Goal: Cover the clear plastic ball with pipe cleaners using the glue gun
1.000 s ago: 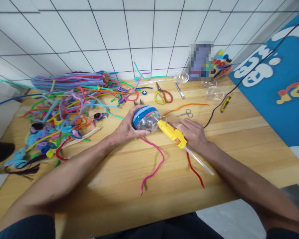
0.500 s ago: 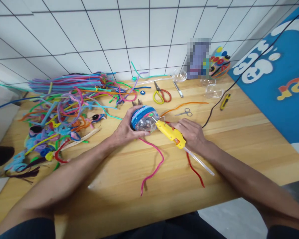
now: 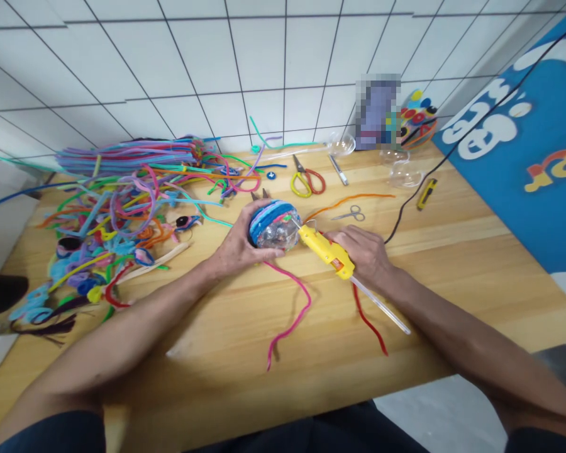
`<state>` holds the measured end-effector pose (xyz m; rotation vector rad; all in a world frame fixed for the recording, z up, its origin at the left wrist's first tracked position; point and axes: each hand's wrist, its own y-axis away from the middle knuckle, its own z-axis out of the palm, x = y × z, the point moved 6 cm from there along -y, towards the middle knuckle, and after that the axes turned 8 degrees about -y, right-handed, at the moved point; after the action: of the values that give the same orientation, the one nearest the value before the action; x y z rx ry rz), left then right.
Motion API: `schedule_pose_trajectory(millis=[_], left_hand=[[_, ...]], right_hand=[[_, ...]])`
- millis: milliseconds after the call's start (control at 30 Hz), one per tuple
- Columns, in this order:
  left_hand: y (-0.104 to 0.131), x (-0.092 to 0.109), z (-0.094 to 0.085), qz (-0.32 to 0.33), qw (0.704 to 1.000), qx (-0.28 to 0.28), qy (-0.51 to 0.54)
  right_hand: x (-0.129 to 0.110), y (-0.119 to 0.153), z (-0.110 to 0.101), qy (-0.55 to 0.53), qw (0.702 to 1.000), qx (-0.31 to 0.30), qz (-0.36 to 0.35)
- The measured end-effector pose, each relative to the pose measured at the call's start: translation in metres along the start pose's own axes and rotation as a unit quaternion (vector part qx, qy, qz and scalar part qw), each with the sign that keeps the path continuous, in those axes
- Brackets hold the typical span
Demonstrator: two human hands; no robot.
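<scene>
Pale wood forms the bench (image 3: pixel 217 365), its left part under a heap of stems (image 3: pixel 108 233). The right hand (image 3: pixel 365 248) has its grip wrapped round the glue gun (image 3: pixel 327 250), tip aimed at the ball (image 3: pixel 276 228); contact is unclear. The left hand (image 3: pixel 240 242) has its grip closed on that ball, mid-bench. Beyond lie scissors (image 3: pixel 302 185) and, smallest, a button (image 3: pixel 271 175).
</scene>
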<state>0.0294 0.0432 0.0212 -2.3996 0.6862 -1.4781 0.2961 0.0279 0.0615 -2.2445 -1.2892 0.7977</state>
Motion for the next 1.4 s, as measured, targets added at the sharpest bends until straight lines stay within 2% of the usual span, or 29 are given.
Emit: schedule_pose_trajectory(millis=[200,433,667,800,967,1167,1400], left_hand=[[0.0,-0.0017,-0.0003,-0.008,1.0,0.006,0.007],[0.0001,-0.001,-0.0001,0.004,1.0,-0.003,0.011],[-0.0001,-0.001,0.0005,0.003,1.0,-0.006,0.009],[0.0002,-0.0026,-0.0008,-0.006,1.0,0.005,0.006],[0.0001,-0.002,0.0001,0.014,1.0,-0.004,0.002],[-0.0007,-0.0032,-0.0008,0.009,1.0,0.004,0.008],[-0.0012,-0.0012,0.0001,0.023,1.0,-0.013,0.001]], right_hand=[[-0.0006,0.0044,0.0013,-0.028,1.0,0.004,-0.009],[-0.0071,-0.0026,0.0011,-0.007,1.0,0.015,-0.021],[-0.0035,0.0003,0.0052,-0.025,0.999,0.022,0.001],[-0.0058,0.0022,0.0043,-0.033,0.999,0.023,-0.023],[-0.0044,-0.0016,0.0029,-0.028,0.999,0.013,-0.019],[-0.0068,-0.0006,0.0018,-0.033,0.998,0.026,-0.037],[-0.0072,-0.0032,0.0033,-0.027,0.999,0.019,-0.023]])
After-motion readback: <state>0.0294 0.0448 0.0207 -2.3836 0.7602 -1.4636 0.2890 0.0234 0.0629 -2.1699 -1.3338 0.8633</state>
